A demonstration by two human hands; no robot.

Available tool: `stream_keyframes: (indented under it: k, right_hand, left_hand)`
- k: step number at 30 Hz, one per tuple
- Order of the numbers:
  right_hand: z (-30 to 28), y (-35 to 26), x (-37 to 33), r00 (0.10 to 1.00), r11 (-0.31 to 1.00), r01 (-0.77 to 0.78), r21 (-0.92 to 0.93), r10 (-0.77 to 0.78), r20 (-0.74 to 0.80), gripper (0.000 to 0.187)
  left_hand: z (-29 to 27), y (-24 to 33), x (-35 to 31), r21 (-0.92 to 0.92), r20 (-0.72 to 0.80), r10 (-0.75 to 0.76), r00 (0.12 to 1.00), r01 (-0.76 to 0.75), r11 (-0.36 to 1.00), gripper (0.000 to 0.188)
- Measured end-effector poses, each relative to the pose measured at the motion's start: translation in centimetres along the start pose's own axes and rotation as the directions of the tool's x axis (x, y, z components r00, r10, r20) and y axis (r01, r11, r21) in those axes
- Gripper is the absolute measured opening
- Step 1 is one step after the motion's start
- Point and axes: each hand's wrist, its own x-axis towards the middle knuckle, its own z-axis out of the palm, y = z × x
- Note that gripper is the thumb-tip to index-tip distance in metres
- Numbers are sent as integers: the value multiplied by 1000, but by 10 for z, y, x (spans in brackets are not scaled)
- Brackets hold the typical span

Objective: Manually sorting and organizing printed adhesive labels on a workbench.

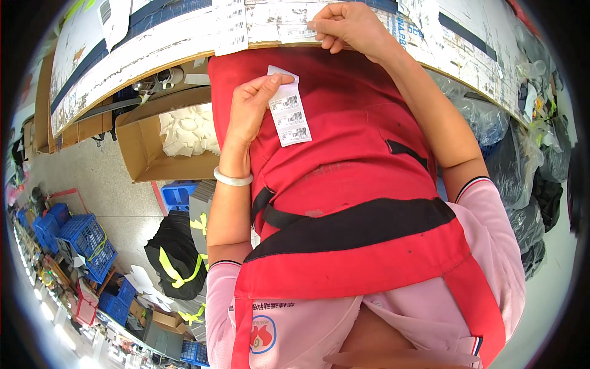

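Note:
My left hand point(249, 106) is closed, thumb against fingers, on the upper end of a strip of white barcode labels point(292, 120). The strip hangs in front of my red apron point(344, 129), its printed side showing. Farther up, at the edge of the worn white worktable point(166, 48), my right hand point(355, 29) has thumb and forefinger pinched at the right end of a small white label point(295, 32) by the tabletop. Whether that label is stuck down or loose, I cannot tell. Left of it, a longer sheet of printed labels point(230, 27) lies over the table's edge.
Below the table on the left stands an open cardboard box point(138, 144) of cream-coloured pieces point(187, 132). Black bundles with yellow ties point(178, 258) and blue crates point(89, 246) sit farther down the left side. Dark and clear plastic bags point(510, 160) are piled on the right.

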Motion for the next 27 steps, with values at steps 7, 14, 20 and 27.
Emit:
stream_keyframes:
  k: [7,14,20,27]
  right_hand:
    - [0,0,0,1000,1000,-5,-28,5,-5,17]
    - [2,1,2,1000,1000,-2,-21,2,6,18]
    - [6,5,2,995,991,98,-87,-98,5,18]
    - [-7,10,-8,994,994,105,0,-105,-2,20]
  left_hand:
    - [1,2,-1,14,-5,-8,1000,8,1000,32]
    - [0,2,0,14,0,-15,1000,15,1000,32]
    - [0,1,0,11,-13,-24,1000,24,1000,32]
    - [8,10,2,-122,30,-82,996,85,989,34]
